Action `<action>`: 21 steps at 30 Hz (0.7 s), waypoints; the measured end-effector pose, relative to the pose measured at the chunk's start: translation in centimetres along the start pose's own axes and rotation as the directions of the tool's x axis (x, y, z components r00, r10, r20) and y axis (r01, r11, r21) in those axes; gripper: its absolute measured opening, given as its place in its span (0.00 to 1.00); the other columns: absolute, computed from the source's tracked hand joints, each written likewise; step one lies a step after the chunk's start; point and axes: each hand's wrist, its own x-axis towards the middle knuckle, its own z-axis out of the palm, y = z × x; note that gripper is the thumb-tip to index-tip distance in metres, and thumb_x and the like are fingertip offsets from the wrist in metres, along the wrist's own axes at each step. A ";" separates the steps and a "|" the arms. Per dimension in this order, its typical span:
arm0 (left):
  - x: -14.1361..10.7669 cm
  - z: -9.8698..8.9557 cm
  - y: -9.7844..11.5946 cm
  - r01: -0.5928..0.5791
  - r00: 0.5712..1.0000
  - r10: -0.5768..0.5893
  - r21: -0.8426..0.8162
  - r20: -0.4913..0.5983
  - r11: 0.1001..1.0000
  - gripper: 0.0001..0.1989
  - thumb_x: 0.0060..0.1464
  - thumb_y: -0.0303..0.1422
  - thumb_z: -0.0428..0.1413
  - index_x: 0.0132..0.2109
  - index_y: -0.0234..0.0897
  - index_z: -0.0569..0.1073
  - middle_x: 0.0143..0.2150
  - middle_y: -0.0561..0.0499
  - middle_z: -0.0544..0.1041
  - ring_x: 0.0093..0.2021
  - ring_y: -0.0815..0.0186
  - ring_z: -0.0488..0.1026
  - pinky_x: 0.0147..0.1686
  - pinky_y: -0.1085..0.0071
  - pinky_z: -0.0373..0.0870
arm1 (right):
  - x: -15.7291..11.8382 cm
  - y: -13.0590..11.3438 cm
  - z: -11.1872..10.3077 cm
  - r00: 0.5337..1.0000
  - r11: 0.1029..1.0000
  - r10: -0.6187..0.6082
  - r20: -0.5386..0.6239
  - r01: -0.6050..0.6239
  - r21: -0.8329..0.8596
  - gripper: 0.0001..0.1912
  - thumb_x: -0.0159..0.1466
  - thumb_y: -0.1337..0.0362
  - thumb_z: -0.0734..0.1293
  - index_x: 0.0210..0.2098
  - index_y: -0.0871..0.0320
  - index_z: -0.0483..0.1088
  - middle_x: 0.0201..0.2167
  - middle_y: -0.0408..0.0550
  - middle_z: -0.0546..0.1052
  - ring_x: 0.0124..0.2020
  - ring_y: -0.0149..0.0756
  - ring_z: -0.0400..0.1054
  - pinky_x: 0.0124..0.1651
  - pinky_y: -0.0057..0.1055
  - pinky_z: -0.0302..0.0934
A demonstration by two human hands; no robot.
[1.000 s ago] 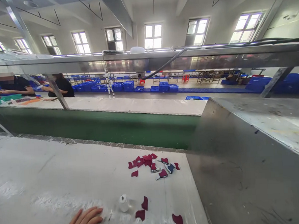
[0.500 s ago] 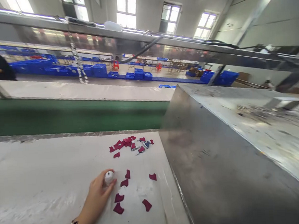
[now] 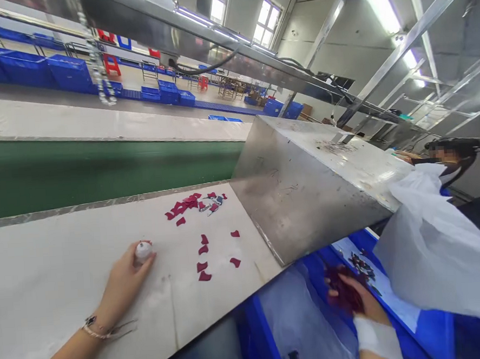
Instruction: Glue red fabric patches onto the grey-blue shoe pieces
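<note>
My left hand (image 3: 122, 276) rests on the white table with its fingers curled round a small white rounded object (image 3: 143, 252), perhaps a bottle seen from above. A few dark red cut pieces (image 3: 203, 267) lie apart from each other to the right of that hand. Farther back is a heap of the same pieces (image 3: 184, 206), with some white and dark bits (image 3: 214, 203) beside it. Over the blue bins at lower right, my right hand (image 3: 359, 297), a white band on its wrist, grips a bunch of dark red pieces (image 3: 344, 289); it is blurred.
A metal box-like housing (image 3: 289, 192) stands at the table's right end. Below it are a blue bin (image 3: 266, 335) with a plastic liner and another holding small dark pieces (image 3: 362, 267). White sheeting (image 3: 439, 243) hangs at right, near another person (image 3: 450, 156). A green belt (image 3: 101, 166) runs behind.
The view has swung right and down, bringing the bins, the white sheeting and my right hand with red pieces into sight. My left hand still holds the white object.
</note>
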 end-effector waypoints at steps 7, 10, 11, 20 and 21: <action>-0.7 -1.3 -2.1 -0.101 0.994 0.103 -0.040 0.045 0.994 0.18 0.61 0.42 0.49 0.54 0.39 0.68 0.50 0.46 0.78 0.48 0.56 0.76 0.49 0.61 0.73 | -7.0 2.6 15.0 0.944 0.999 0.034 0.329 -0.046 0.029 0.25 0.50 0.52 0.76 0.42 0.53 0.69 0.39 0.51 0.78 0.37 0.47 0.76 0.27 0.33 0.67; -1.3 -1.7 -2.3 -0.131 0.990 0.132 -0.035 0.038 0.991 0.27 0.60 0.41 0.52 0.62 0.34 0.62 0.59 0.40 0.73 0.57 0.53 0.72 0.55 0.56 0.70 | -4.9 0.6 23.2 0.872 0.991 0.021 0.488 0.045 -0.123 0.19 0.60 0.56 0.73 0.46 0.59 0.68 0.36 0.47 0.76 0.31 0.36 0.73 0.28 0.30 0.68; -1.7 -1.9 -2.4 -0.132 0.991 0.133 -0.026 0.022 0.991 0.31 0.59 0.42 0.53 0.65 0.33 0.58 0.62 0.37 0.69 0.61 0.50 0.69 0.58 0.54 0.68 | -3.9 -0.1 25.7 0.850 0.977 0.021 0.526 0.093 -0.189 0.16 0.64 0.58 0.71 0.46 0.60 0.68 0.35 0.45 0.75 0.29 0.32 0.71 0.29 0.29 0.68; -10.0 -0.1 1.4 -0.473 0.880 0.446 0.203 0.167 0.857 0.31 0.60 0.30 0.54 0.68 0.47 0.56 0.70 0.46 0.60 0.67 0.51 0.59 0.61 0.52 0.63 | -1.3 -1.8 32.0 0.800 0.573 -0.093 0.592 0.529 -0.625 0.31 0.65 0.54 0.68 0.64 0.53 0.61 0.66 0.56 0.60 0.68 0.55 0.50 0.67 0.59 0.44; -9.7 0.8 2.2 -0.498 0.861 0.454 0.194 0.230 0.845 0.33 0.59 0.30 0.55 0.69 0.48 0.55 0.72 0.47 0.57 0.69 0.51 0.57 0.62 0.52 0.63 | -1.6 -1.5 31.7 0.796 0.519 -0.103 0.596 0.554 -0.651 0.31 0.67 0.53 0.65 0.67 0.51 0.59 0.69 0.54 0.55 0.71 0.55 0.43 0.69 0.60 0.36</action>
